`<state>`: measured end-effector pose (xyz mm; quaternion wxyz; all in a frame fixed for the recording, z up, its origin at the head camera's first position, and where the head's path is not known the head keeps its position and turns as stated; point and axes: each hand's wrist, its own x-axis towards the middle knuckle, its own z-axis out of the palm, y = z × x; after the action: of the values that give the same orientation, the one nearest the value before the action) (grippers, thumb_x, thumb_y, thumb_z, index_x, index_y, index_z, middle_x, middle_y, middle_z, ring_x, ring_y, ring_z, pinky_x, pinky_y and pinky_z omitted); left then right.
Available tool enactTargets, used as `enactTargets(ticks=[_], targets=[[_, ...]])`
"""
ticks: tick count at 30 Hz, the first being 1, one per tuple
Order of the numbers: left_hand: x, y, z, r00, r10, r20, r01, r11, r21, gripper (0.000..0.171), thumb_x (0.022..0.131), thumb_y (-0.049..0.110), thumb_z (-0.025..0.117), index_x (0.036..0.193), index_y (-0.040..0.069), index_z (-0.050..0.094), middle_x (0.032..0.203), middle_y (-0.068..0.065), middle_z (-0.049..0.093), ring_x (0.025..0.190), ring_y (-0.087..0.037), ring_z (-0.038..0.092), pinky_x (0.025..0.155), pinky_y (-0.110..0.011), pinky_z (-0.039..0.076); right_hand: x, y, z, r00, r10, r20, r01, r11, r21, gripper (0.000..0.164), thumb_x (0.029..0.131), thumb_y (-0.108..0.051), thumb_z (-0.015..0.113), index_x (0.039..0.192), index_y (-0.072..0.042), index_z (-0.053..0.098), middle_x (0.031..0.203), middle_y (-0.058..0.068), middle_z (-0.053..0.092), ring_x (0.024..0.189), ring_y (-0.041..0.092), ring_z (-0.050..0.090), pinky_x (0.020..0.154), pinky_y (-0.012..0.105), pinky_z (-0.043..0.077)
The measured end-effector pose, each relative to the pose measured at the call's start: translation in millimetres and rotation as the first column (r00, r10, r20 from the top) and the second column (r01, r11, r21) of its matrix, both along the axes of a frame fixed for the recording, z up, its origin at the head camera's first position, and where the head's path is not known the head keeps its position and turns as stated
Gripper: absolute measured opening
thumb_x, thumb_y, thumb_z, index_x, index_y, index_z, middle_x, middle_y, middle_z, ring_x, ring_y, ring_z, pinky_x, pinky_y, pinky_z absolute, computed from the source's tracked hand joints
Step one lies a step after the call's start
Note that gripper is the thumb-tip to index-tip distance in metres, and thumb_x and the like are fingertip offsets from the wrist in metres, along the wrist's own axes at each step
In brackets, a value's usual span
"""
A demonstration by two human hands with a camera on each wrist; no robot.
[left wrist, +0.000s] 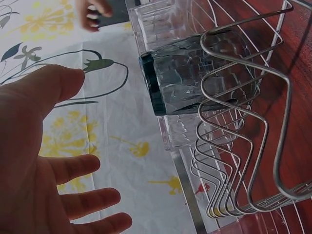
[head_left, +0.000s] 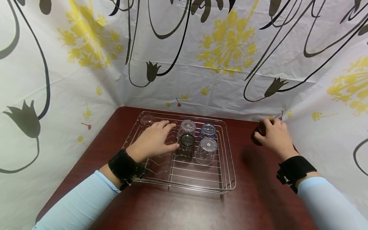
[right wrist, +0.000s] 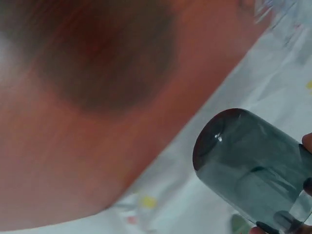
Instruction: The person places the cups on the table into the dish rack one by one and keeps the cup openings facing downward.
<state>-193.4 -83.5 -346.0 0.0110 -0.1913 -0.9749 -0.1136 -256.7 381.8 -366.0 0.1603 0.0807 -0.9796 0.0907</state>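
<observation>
My left hand (head_left: 153,140) hovers over the left half of a wire dish rack (head_left: 198,175), fingers spread and holding nothing. Just right of its thumb, a dark grey tumbler (head_left: 186,150) stands upside down on the rack. Around that one are a clear glass (head_left: 187,126), a blue glass (head_left: 207,130) and another clear glass (head_left: 206,152). Off to the right, above the table, my right hand (head_left: 275,137) grips a smoky grey glass (right wrist: 246,168). In the right wrist view only its fingertips (right wrist: 307,142) show, at the glass's far end.
A small clear glass dish or cup (head_left: 148,120) sits in the rack's back left corner. Wavy wire dividers (left wrist: 263,119) rise from the rack's left part. Beneath everything is a dark red table (head_left: 247,198), with patterned cloth (head_left: 184,73) hanging behind and at both sides.
</observation>
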Motion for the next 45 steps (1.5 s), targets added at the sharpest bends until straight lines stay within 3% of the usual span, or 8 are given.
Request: enactTargets(ticks=[5,13,21,26,32,39,45], targets=[[0.9,-1,0.3,1.000,0.004,0.005,-0.004,1.000,-0.001,0.087,0.087,0.067,0.061,0.156,0.019,0.037,0.158,-0.014,0.036,0.144,-0.037,0.036,0.113,-0.055,0.037,7.7,-38,20.9,0.989,0.088,-0.116,-0.088,0.996,0.005,0.053,0.087,-0.028,0.069,0.135,-0.010,0.053,0.127,0.032,0.046,0.109,0.058,0.041,0.082,0.068,0.040],[1.7,0,1.0,1.000,-0.005,0.011,0.005,1.000,-0.002,0.089,0.087,0.067,0.061,0.156,0.018,0.036,0.158,-0.013,0.037,0.144,-0.036,0.036,0.113,-0.055,0.036,24.0,-83,42.7,0.961,0.208,-0.183,-0.206,0.978,0.030,0.052,0.086,-0.024,0.070,0.135,-0.013,0.055,0.129,0.030,0.049,0.111,0.055,0.044,0.085,0.066,0.041],[2.5,1,1.7,0.998,-0.021,0.053,0.018,0.998,0.060,0.086,0.087,0.064,0.064,0.156,0.020,0.037,0.157,-0.009,0.040,0.144,-0.034,0.037,0.113,-0.054,0.038,33.0,-125,44.8,0.923,0.343,-0.175,-0.344,0.939,0.025,0.051,0.086,-0.026,0.070,0.134,-0.013,0.056,0.129,0.028,0.048,0.115,0.051,0.044,0.090,0.063,0.043],[1.9,4,1.9,0.998,-0.041,0.057,0.036,0.995,0.092,0.087,0.087,0.063,0.064,0.156,0.019,0.036,0.157,-0.008,0.040,0.144,-0.033,0.038,0.114,-0.053,0.037,37.5,-140,45.1,0.908,0.388,-0.156,-0.389,0.921,0.029,0.051,0.086,-0.026,0.072,0.134,-0.015,0.056,0.130,0.024,0.049,0.117,0.050,0.044,0.090,0.063,0.044],[2.5,5,2.6,0.998,-0.030,0.055,0.025,0.995,0.094,0.088,0.086,0.064,0.066,0.156,0.021,0.034,0.157,-0.006,0.040,0.144,-0.031,0.038,0.113,-0.052,0.038,45.9,-159,48.5,0.866,0.472,-0.166,-0.474,0.880,0.026,0.052,0.084,-0.027,0.075,0.131,-0.015,0.057,0.128,0.019,0.050,0.117,0.044,0.046,0.098,0.058,0.041],[2.2,7,3.9,0.997,-0.056,0.051,0.050,0.993,0.110,0.088,0.086,0.062,0.067,0.156,0.019,0.035,0.156,-0.005,0.041,0.143,-0.031,0.040,0.112,-0.050,0.039,60.3,-182,58.1,0.859,0.487,-0.159,-0.487,0.873,0.041,0.052,0.084,-0.033,0.076,0.131,-0.020,0.057,0.131,0.014,0.051,0.117,0.040,0.047,0.089,0.053,0.047],[2.8,6,1.2,0.998,-0.058,0.022,0.056,0.994,0.093,0.089,0.084,0.064,0.068,0.154,0.019,0.037,0.154,-0.004,0.045,0.137,-0.030,0.046,0.109,-0.048,0.043,65.6,-197,59.1,0.841,0.522,-0.144,-0.521,0.852,0.045,0.053,0.084,-0.033,0.076,0.131,-0.019,0.056,0.132,0.014,0.051,0.118,0.038,0.048,0.091,0.052,0.047]])
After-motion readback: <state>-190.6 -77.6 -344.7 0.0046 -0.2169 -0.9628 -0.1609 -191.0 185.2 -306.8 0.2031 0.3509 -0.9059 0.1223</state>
